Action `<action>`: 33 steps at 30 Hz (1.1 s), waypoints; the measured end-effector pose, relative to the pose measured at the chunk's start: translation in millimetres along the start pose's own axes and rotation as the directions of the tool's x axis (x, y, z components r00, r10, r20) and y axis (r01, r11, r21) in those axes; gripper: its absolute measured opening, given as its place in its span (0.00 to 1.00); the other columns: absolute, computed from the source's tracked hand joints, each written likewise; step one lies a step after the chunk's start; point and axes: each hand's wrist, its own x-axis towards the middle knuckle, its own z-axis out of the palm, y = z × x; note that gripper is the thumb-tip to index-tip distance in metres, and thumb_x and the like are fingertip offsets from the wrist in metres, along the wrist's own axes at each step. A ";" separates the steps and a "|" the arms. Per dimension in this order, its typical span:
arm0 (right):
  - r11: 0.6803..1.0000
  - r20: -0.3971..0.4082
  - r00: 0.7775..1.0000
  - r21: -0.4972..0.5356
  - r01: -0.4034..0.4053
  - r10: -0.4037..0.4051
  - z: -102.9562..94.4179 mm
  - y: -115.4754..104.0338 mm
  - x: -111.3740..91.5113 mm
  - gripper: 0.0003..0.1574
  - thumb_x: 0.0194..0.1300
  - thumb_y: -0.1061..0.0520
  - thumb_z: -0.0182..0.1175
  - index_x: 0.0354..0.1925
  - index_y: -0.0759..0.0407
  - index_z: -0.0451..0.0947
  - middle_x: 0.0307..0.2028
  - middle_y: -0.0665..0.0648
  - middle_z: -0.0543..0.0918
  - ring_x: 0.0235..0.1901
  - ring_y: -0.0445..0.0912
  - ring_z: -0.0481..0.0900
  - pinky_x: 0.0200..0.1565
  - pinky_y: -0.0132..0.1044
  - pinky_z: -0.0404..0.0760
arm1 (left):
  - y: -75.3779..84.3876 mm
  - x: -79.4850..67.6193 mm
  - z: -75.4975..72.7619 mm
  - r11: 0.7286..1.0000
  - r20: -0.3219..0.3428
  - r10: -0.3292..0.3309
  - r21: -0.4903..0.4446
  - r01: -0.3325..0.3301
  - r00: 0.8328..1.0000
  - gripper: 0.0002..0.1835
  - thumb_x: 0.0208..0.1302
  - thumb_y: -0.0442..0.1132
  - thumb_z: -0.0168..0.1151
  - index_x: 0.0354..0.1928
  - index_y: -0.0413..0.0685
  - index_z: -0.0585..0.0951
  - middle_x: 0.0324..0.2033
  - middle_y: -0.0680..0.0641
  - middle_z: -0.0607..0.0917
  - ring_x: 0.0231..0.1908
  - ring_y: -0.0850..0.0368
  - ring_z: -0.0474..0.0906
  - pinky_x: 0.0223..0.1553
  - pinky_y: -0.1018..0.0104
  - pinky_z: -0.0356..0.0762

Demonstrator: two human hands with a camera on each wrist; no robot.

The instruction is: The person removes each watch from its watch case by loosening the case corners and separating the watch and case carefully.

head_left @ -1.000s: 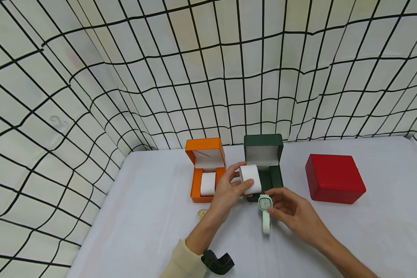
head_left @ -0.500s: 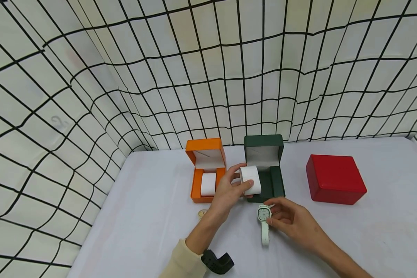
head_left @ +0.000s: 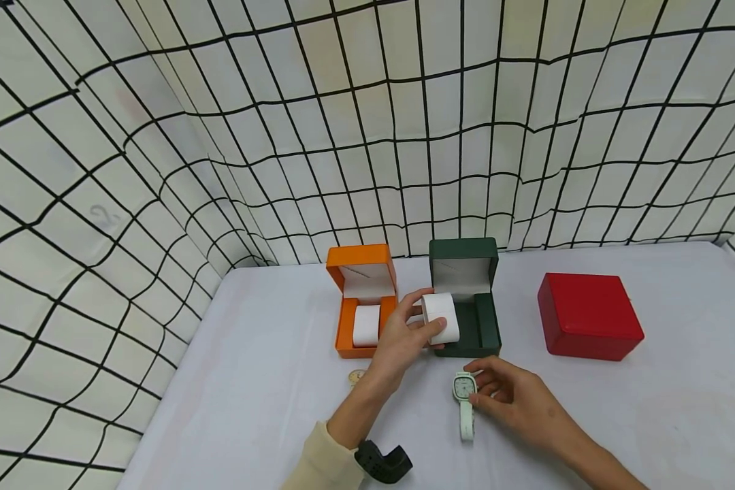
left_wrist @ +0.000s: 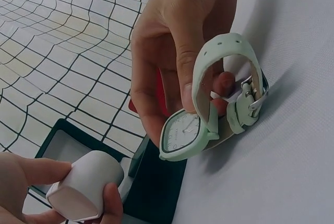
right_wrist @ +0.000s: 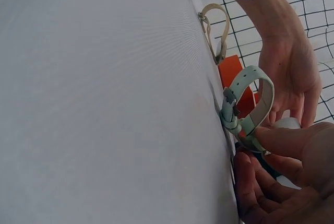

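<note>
My left hand point(head_left: 399, 338) grips a white watch cushion point(head_left: 442, 318) between thumb and fingers, over the left part of the open green watch box point(head_left: 488, 325). In the left wrist view the cushion point(left_wrist: 90, 185) is a rounded, hollow-ended block. With thumb and fingers my right hand point(head_left: 520, 401) pinches a pale mint wristwatch point(head_left: 465, 401) by its square case, in front of the green box. Its strap is buckled into a loop, seen clearly as the watch point(left_wrist: 189, 135) tilts in the left wrist view. The right wrist view shows the strap point(right_wrist: 261, 85) standing up from the fingers.
An open orange watch box point(head_left: 346, 341) with a white cushion point(head_left: 366, 325) stands left of the green one. The closed red box point(head_left: 591, 315) is at the right. A second watch point(head_left: 356, 376) lies partly behind my left forearm. Black netting point(head_left: 429, 139) rises behind the white table.
My right hand has moved toward the near side with the mint watch, away from the green box. The left hand and cushion have stayed almost where they were.
</note>
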 end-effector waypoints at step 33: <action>0.971 -0.149 0.989 -0.236 -0.032 -0.004 -1.4 -10.4 2.8 0.23 0.60 0.60 0.76 0.54 0.53 0.85 0.38 0.47 0.82 0.36 0.38 0.77 0.37 0.27 0.82 | 0.9 -1.0 2.1 0.998 -0.022 0.019 0.056 -0.018 1.000 0.33 0.70 0.37 0.68 0.75 0.57 0.70 0.60 0.37 0.79 0.49 0.52 0.85 0.46 0.61 0.89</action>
